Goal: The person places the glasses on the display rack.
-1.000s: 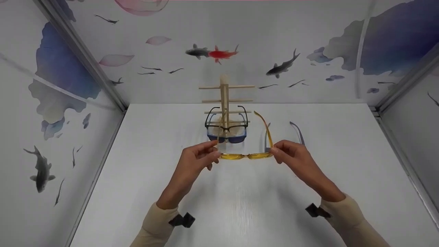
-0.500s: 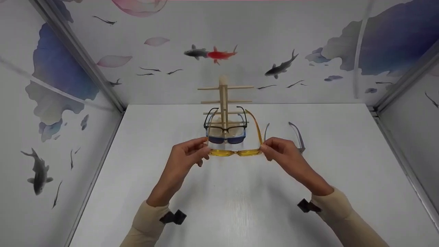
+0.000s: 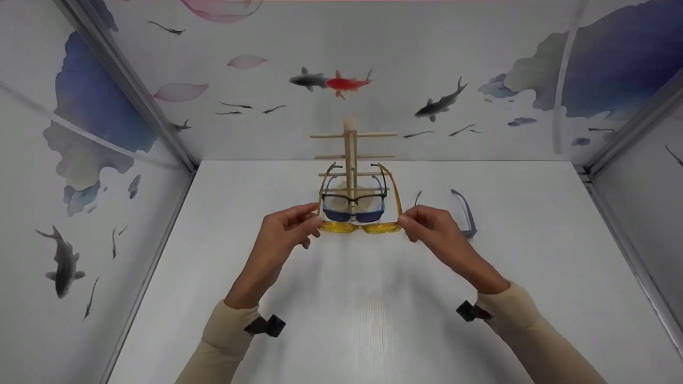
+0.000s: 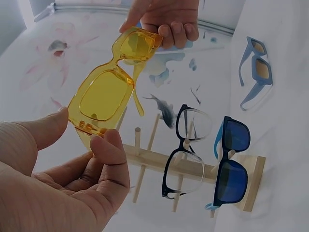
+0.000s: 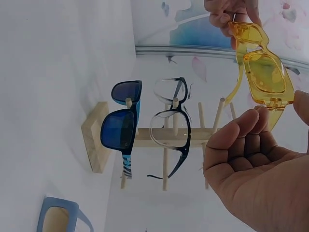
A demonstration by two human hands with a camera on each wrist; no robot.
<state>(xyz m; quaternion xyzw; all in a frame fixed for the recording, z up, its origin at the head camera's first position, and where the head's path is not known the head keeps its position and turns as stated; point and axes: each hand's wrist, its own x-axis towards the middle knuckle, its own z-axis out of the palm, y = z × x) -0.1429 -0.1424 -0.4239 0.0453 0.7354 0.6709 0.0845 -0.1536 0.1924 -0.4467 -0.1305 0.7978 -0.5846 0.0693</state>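
Note:
Yellow translucent sunglasses (image 3: 380,228) are held up level between both hands, temples unfolded and pointing away toward the wooden glasses rack (image 3: 350,144). My left hand (image 3: 283,234) pinches the left hinge corner between thumb and fingers. At the opposite corner my right hand (image 3: 440,229) grips the frame the same way. On the rack's lower rungs hang black-framed clear eyeglasses (image 4: 186,150) and, beneath them, dark blue-lensed sunglasses (image 4: 234,162). In the head view the yellow pair is in front of these two. The rack's upper two rungs carry nothing.
Blue-grey sunglasses (image 4: 258,67) with brown lenses lie on the white table (image 3: 363,320), right of the rack and partly behind my right hand in the head view. Printed white panels (image 3: 256,128) with fish stand behind and at both sides.
Both hands have carried the yellow sunglasses left and farther from me, so they now line up in front of the rack. The blue-grey sunglasses have come more into view.

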